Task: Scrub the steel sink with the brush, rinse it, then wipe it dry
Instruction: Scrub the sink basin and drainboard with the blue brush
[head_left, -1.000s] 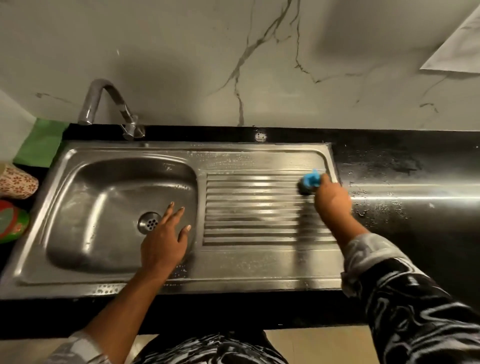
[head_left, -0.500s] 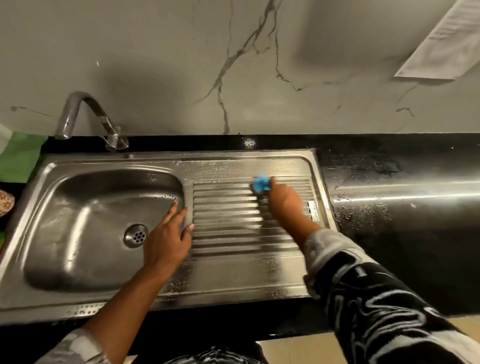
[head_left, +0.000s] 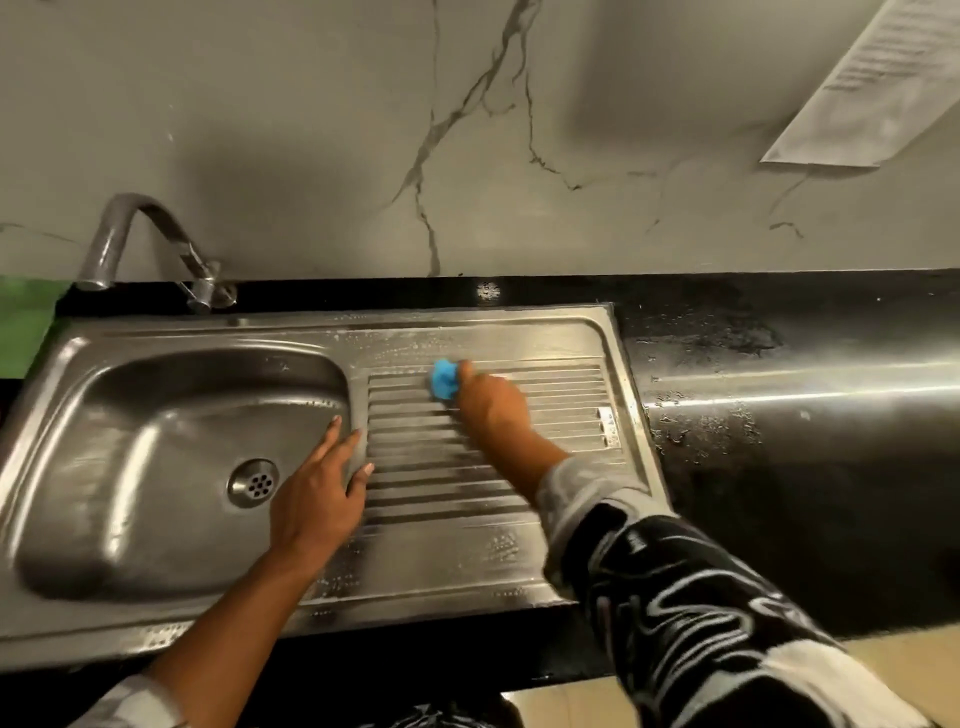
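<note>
The steel sink (head_left: 467, 577) fills the lower left: a basin with a round drain (head_left: 253, 482) on the left, a ribbed drainboard (head_left: 561, 410) on the right. My right hand (head_left: 491, 402) grips a blue brush (head_left: 444, 380) and presses it on the drainboard's upper left ribs. Only the brush's blue top shows; its bristles are hidden. My left hand (head_left: 319, 493) lies flat, fingers spread, on the ridge between basin and drainboard. Soapy streaks and droplets cover the drainboard.
A curved steel tap (head_left: 150, 244) stands behind the basin. Black wet countertop (head_left: 779, 415) extends right of the sink. A green cloth (head_left: 26, 322) lies at the far left edge. A marbled wall rises behind, with a paper sheet (head_left: 872, 83) at upper right.
My right hand has swept the blue brush leftward across the drainboard, from its right edge to its upper left. My left hand stays put.
</note>
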